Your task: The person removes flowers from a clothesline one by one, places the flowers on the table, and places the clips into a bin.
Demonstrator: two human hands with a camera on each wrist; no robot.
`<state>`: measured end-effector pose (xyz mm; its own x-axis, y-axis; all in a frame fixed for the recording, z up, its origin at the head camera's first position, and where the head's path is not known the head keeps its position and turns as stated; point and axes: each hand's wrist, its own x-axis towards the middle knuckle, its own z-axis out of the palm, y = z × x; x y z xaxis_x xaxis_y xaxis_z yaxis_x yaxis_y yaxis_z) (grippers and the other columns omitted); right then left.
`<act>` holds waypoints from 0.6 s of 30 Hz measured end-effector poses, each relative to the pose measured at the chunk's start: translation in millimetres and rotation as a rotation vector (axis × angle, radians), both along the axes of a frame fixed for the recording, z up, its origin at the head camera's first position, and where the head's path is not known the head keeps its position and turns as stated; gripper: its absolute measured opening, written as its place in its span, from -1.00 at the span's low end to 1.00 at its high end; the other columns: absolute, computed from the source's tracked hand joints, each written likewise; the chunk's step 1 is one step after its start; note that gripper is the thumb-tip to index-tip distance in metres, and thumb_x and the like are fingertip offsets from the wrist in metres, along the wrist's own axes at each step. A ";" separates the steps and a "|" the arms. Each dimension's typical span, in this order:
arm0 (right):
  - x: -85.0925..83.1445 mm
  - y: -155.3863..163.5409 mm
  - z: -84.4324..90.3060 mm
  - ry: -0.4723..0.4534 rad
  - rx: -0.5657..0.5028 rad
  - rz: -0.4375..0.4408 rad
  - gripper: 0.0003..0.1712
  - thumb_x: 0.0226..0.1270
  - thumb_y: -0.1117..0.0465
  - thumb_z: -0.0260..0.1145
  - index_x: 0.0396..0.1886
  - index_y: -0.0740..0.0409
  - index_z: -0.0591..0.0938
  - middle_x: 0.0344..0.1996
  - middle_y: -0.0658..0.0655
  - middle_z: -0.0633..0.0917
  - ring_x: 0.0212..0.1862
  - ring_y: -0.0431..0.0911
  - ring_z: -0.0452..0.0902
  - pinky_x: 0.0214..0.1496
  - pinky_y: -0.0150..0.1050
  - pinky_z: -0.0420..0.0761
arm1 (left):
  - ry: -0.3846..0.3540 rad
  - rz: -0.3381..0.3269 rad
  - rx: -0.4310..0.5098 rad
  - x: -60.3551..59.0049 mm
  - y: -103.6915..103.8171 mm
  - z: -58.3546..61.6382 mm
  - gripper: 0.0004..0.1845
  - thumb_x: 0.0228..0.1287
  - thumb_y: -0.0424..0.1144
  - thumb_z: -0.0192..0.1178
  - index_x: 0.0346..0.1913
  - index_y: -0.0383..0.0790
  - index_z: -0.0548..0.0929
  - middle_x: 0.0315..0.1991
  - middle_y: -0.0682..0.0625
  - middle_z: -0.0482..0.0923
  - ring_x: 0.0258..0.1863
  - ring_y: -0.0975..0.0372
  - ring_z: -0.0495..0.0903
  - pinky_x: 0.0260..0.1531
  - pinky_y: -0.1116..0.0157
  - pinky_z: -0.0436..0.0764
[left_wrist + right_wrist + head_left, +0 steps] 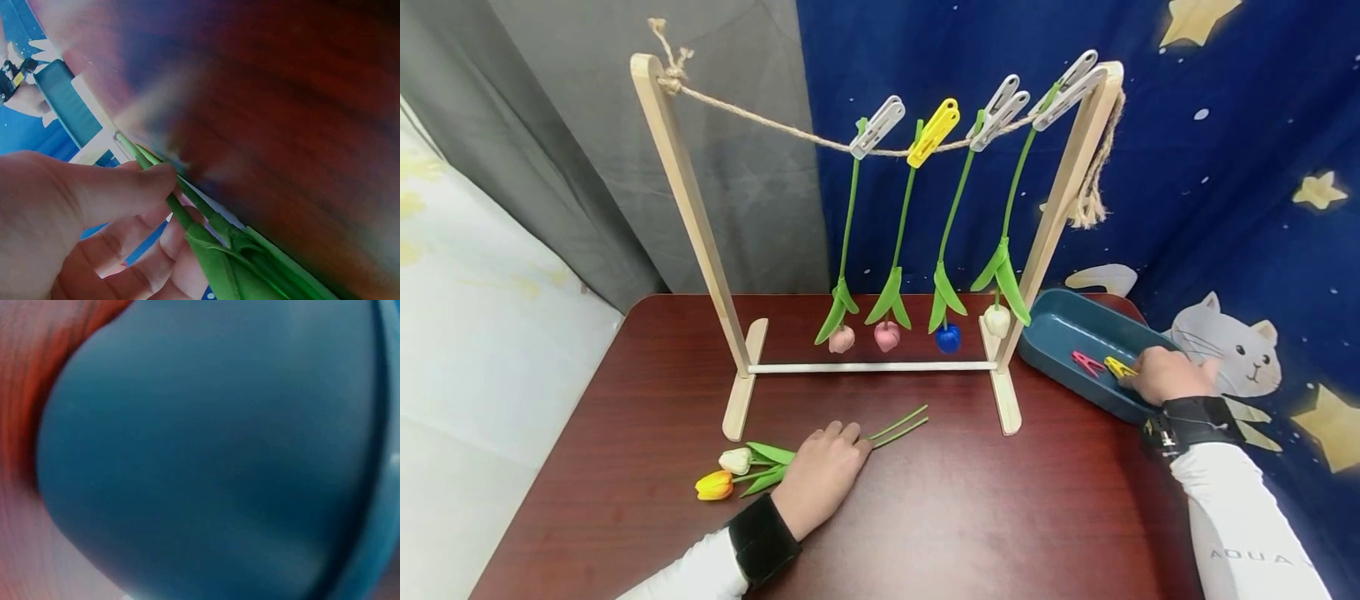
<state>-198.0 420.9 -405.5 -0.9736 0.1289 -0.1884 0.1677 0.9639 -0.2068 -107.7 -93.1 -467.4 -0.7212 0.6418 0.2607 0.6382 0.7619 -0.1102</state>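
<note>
Pinching 2 tulips (pixel 772 452) in left hand (pixel 822 471) | inside tray (pixel 1063 329) at yellow clip (pixel 1118 367) with right hand (pixel 1174 375), grip unclear, beside pink clip (pixel 1087 363) | between hands: wooden frame foot (pixel 1005 406)

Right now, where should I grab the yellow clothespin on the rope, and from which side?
Probably its upper end, pinched from above: the yellow clothespin tilts with that end up and free, while its lower end sits at the rope against a green stem.

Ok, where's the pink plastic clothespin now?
The pink plastic clothespin lies in the teal oblong tray, right side of the head view, just left of the yellow plastic clothespin by the right hand.
</note>
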 end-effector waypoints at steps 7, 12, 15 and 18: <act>1.9 -1.6 -3.4 0.029 -0.015 0.004 -0.56 0.40 0.07 0.43 -0.67 0.02 0.53 -0.68 0.03 0.43 -0.47 0.04 0.40 -0.18 0.18 0.08 | -0.001 0.003 -0.004 -0.4 0.0 0.5 -0.88 0.31 -0.33 0.46 -0.13 -0.11 0.84 -0.31 0.01 0.57 -0.32 0.15 0.59 -0.47 0.27 0.59; 5.5 -8.7 7.5 0.102 0.007 0.020 -0.69 0.39 0.09 0.46 -0.46 0.19 0.64 -0.60 0.14 0.54 -0.42 0.10 0.45 -0.15 0.26 0.12 | -0.011 0.013 -0.008 1.8 -0.1 0.4 -0.86 0.30 -0.33 0.47 -0.11 -0.11 0.83 -0.32 0.00 0.55 -0.32 0.15 0.58 -0.45 0.25 0.60; 8.3 -17.5 22.4 0.144 0.022 0.054 -0.64 0.39 0.09 0.46 -0.25 0.37 0.69 -0.52 0.21 0.64 -0.36 0.17 0.51 -0.12 0.34 0.14 | -0.013 0.019 -0.007 3.5 -0.4 0.1 -0.85 0.30 -0.33 0.48 -0.10 -0.10 0.83 -0.32 0.00 0.54 -0.32 0.15 0.58 -0.45 0.25 0.60; 14.5 -31.6 45.9 0.187 0.034 0.103 -0.47 0.41 0.08 0.48 0.06 0.49 0.65 -0.34 0.33 0.74 -0.26 0.25 0.57 -0.13 0.34 0.16 | -0.014 0.021 -0.005 4.8 -1.4 2.4 -0.83 0.29 -0.33 0.50 -0.08 -0.10 0.83 -0.32 0.00 0.52 -0.32 0.15 0.57 -0.46 0.27 0.58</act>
